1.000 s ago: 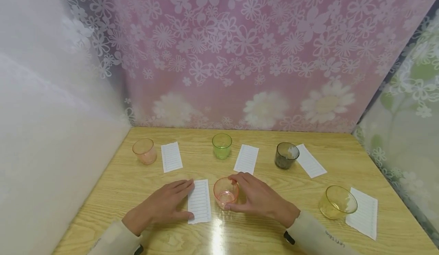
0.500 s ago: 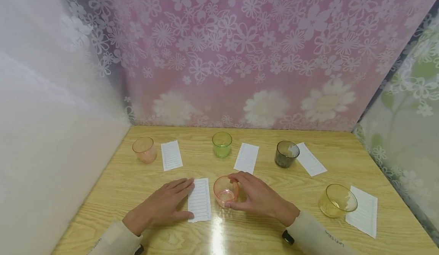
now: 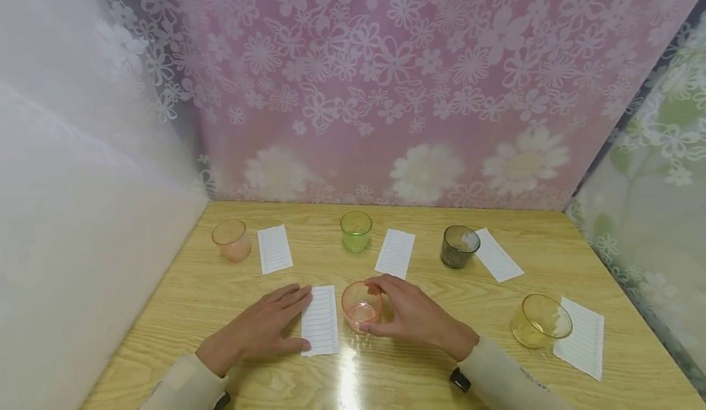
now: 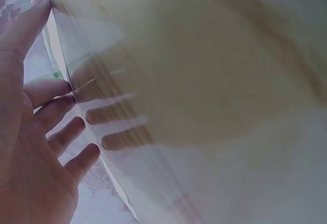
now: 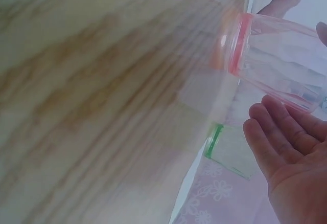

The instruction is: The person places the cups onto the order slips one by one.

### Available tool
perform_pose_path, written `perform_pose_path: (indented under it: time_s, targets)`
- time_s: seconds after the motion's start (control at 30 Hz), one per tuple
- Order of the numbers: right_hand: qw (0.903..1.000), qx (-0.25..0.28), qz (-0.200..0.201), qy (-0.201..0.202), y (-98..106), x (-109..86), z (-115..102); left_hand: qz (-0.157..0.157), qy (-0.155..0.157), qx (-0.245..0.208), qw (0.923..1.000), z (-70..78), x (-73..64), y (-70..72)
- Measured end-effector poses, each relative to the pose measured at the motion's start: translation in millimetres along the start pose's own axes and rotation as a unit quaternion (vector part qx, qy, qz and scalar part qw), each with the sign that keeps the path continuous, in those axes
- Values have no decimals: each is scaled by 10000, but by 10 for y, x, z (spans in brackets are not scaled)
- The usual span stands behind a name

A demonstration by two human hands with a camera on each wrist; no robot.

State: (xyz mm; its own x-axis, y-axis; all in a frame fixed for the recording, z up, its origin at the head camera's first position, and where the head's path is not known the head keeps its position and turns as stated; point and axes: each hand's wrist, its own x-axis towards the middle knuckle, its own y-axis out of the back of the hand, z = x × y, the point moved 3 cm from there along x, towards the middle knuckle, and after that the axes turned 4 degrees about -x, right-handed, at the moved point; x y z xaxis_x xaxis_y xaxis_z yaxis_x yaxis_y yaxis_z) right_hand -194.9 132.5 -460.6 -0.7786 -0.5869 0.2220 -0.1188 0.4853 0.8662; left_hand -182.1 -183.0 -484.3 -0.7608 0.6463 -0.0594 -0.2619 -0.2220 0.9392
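Observation:
A pinkish-red clear cup stands upright at the near middle of the table. My right hand holds it from the right, thumb at the near side and fingers at the far rim. In the right wrist view the cup shows between the thumb and fingers. Left of the cup lies a lined white paper slip. My left hand rests on the slip's left edge, its fingers fairly straight. The left wrist view has that hand with fingertips down on the tabletop.
Along the back stand a peach cup, a green cup and a dark grey cup, with paper slips beside them. A yellow cup stands at right by another slip. Floral cloth closes the back.

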Motion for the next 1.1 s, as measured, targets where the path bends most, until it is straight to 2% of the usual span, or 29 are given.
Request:
perform_pose_path:
  time_s: [0.47,0.87,1.1]
  targets:
    - [10000,-12,84,53,70,50,-37,114,-252,39,9996,9,63,-12]
    - [9999,-40,86,38,52,75,-111,-41,-284,-111,9995,102,173,-25]
    - [9996,1,160,231,51,77,-138,-160,-251,-19,9996,133,236,-65]
